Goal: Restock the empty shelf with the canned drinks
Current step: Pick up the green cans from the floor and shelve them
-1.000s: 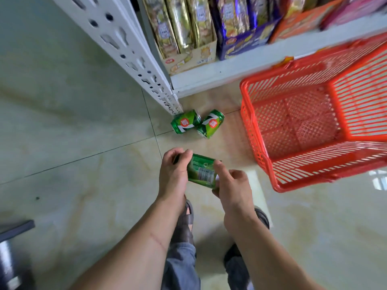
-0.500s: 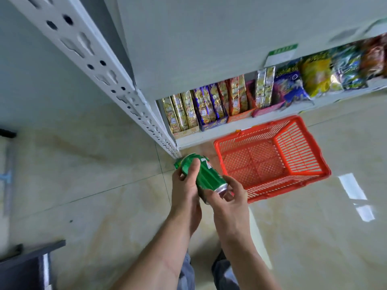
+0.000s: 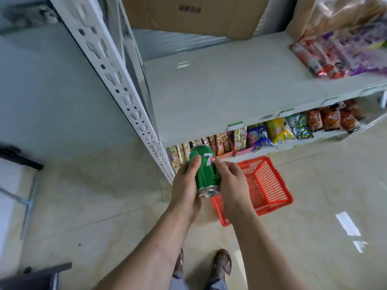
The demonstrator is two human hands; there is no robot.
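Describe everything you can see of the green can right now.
The green can looks like metal, with a white 7 and red spot on its side. It is tilted away from the camera, its bare silver end nearest. The left hand grips it, thumb across the side; the right hand touches the other side with its fingers. It is held in the air below the bare shelf.

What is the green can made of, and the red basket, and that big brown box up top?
The green can looks like metal: its bare end shines silver, and the side is glossy painted green. The red basket looks like plastic: a moulded lattice in one bright colour. The brown box looks like cardboard: dull, flat and brown, though it is partly out of view.
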